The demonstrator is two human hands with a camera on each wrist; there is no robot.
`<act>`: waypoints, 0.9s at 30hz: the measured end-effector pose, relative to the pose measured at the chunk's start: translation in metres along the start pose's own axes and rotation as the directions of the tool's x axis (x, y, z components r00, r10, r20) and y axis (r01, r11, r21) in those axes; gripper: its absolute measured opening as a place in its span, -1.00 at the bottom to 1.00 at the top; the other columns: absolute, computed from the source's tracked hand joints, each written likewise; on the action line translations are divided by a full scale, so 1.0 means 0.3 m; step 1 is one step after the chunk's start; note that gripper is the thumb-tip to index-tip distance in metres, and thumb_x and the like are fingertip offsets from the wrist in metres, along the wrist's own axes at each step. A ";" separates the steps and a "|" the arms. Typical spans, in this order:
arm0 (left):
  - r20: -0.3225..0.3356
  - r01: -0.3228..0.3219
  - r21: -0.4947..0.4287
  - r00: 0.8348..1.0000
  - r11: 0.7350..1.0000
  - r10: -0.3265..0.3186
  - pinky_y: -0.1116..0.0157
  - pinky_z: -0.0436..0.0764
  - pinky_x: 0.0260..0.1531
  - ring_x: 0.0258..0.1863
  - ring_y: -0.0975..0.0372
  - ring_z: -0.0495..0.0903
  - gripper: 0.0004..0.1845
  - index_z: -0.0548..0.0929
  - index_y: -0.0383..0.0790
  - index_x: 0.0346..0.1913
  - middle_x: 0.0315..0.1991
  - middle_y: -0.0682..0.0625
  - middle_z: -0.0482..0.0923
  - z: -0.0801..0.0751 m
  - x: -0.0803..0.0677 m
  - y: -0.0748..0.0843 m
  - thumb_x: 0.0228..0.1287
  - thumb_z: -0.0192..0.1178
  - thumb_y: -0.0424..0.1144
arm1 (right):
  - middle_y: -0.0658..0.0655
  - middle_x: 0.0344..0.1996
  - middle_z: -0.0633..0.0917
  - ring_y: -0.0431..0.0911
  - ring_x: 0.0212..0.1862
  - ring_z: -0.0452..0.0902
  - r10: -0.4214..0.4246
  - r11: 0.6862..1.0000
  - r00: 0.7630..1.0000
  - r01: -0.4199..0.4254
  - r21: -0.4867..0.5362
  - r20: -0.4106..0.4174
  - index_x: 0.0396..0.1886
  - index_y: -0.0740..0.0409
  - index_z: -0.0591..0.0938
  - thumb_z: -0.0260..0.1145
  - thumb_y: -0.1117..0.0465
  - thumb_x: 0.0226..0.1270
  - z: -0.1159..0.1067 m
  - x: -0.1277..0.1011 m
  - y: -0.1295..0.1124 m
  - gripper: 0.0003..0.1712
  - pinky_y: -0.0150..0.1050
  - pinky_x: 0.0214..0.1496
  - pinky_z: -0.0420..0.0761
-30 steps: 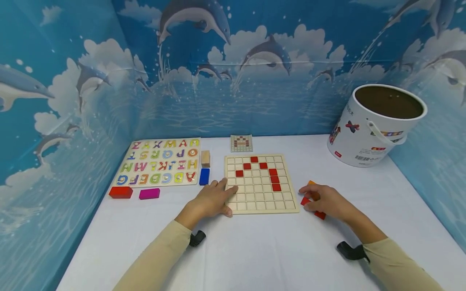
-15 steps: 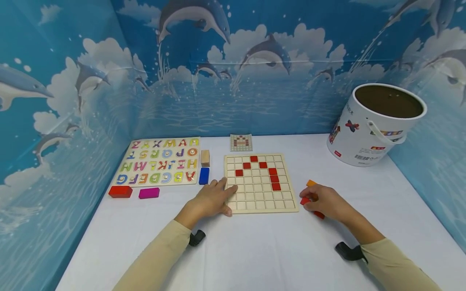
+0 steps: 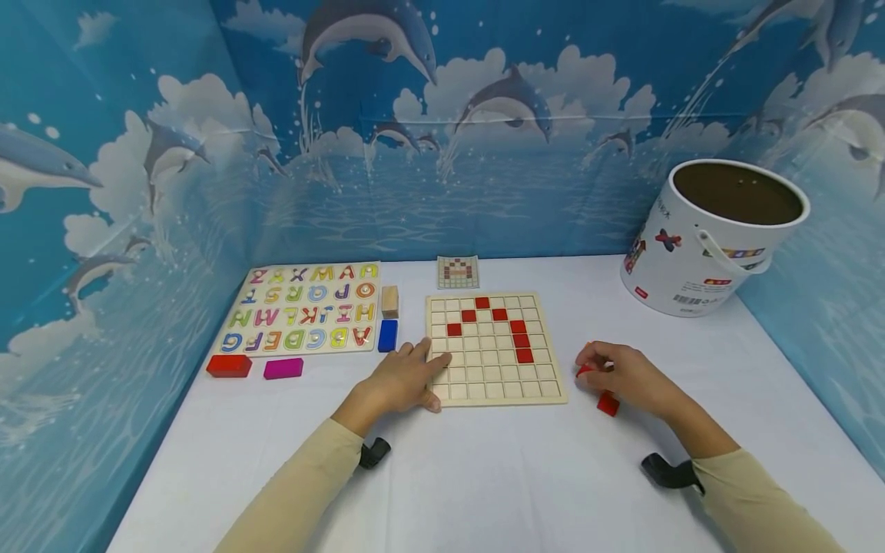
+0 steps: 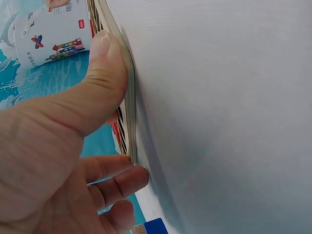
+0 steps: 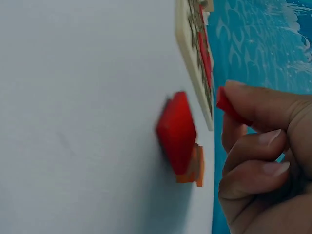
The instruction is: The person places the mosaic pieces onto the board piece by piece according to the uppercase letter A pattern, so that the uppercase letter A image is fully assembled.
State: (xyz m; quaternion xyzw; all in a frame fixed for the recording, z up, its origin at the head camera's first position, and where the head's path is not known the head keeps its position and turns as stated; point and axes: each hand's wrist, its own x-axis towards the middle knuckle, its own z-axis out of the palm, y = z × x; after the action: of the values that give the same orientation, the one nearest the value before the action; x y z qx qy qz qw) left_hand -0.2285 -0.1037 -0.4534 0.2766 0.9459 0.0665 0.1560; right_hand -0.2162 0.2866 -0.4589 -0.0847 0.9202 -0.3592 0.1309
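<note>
Lifted slightly since the earlier frames, the right hand (image 3: 625,376) is now pinching a small red tile (image 5: 225,103) between thumb and fingertips at centre right of the head view, just right of the wooden grid board (image 3: 492,349). Another red tile (image 3: 608,403) is lying on the white table (image 3: 498,476) just below that hand, with an orange piece (image 5: 194,168) touching it in the right wrist view. Left hand (image 3: 404,378) is resting flat-fingered on the board's lower left corner, thumb pressing its edge. Alphabet puzzle (image 3: 304,309), blue block (image 3: 388,335), red block (image 3: 229,365) and magenta block (image 3: 283,368) are lying at left; white bucket (image 3: 705,246) is standing at upper right.
</note>
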 end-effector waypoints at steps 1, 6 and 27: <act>-0.001 0.000 0.000 1.000 1.000 0.000 -0.12 0.33 0.34 0.46 -0.13 0.23 -0.06 0.28 0.03 0.58 0.58 -0.28 0.10 -0.001 0.000 0.000 0.17 0.39 0.16 | 0.11 -0.23 0.55 0.03 -0.08 0.46 0.003 1.000 1.000 -0.003 0.021 0.000 0.02 0.05 0.64 0.39 0.17 0.40 -0.010 0.003 -0.002 -0.75 -0.26 -0.28 0.60; 0.002 0.000 -0.001 1.000 1.000 0.000 -0.12 0.32 0.35 0.46 -0.13 0.23 -0.07 0.28 0.03 0.58 0.58 -0.28 0.10 -0.006 -0.002 0.005 0.17 0.39 0.15 | 0.20 -0.10 0.55 0.08 -0.06 0.48 0.012 0.996 1.000 -0.013 0.090 0.009 0.20 0.13 0.53 0.27 0.14 0.52 -0.042 0.026 -0.031 -0.65 -0.18 -0.18 0.62; -0.023 -0.010 0.015 1.000 1.000 0.011 -0.12 0.36 0.30 0.42 -0.12 0.25 -0.08 0.30 0.03 0.57 0.57 -0.28 0.13 0.001 -0.008 0.005 0.17 0.39 0.16 | 0.29 -0.26 0.60 -0.14 -0.54 0.42 -0.062 0.869 0.988 -0.015 0.494 0.139 0.34 0.23 0.43 0.28 0.14 0.52 0.162 0.267 -0.237 -0.49 -0.30 -0.47 0.52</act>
State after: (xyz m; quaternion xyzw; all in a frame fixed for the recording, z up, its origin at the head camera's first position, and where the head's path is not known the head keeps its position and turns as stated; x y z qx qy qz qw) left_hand -0.2257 -0.1038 -0.4528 0.2819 0.9467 0.0633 0.1426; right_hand -0.2733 0.1839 -0.4590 -0.0867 0.7842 -0.5764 0.2128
